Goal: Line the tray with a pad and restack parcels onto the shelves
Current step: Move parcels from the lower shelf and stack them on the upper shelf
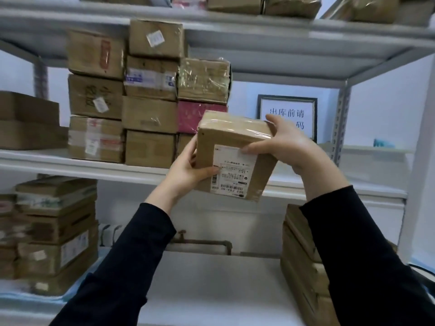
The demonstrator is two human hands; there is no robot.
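Black sleeves (pixel 131 262) are reaching up; both hands' fingers (pixel 253 149) are clamping a stiff, seemingly light, tape-slick parcel (pixel 233 147) by opposite sides.

I note stacked parcels (pixel 146 95) on the middle shelf (pixel 82 161), left; a framed notice (pixel 287 107) stands behind, right.

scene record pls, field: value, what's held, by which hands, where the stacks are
held item: cardboard parcel, white shipping label facing camera, tilted
left hand: grips the parcel's lower left edge
right hand: grips its upper right side
position: in front of the middle shelf, not set down
middle shelf stack: brown boxes in columns, one pink box
sign: framed, behind the right hand
lower level: box stacks left and right
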